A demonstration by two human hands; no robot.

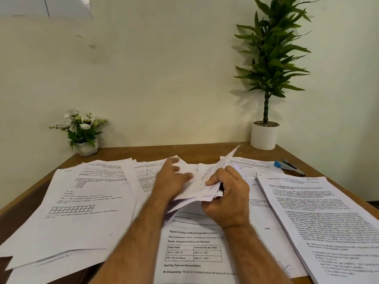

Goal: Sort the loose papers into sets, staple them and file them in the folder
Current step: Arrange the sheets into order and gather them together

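Loose printed papers cover the wooden desk (207,150). A pile with a grid drawing (82,203) lies at the left, a thick text pile (320,218) at the right, and a sheet with a price table (194,249) in front of me. My right hand (227,199) grips a small bunch of lifted sheets (211,179) at the desk's middle, thumb on top. My left hand (172,179) lies on the same bunch with fingers spread, blurred by motion. A blue stapler (287,166) sits at the far right. I see no folder.
A small white pot of white flowers (82,130) stands at the back left corner. A tall green plant in a white pot (264,136) stands at the back right. A pale wall runs behind the desk.
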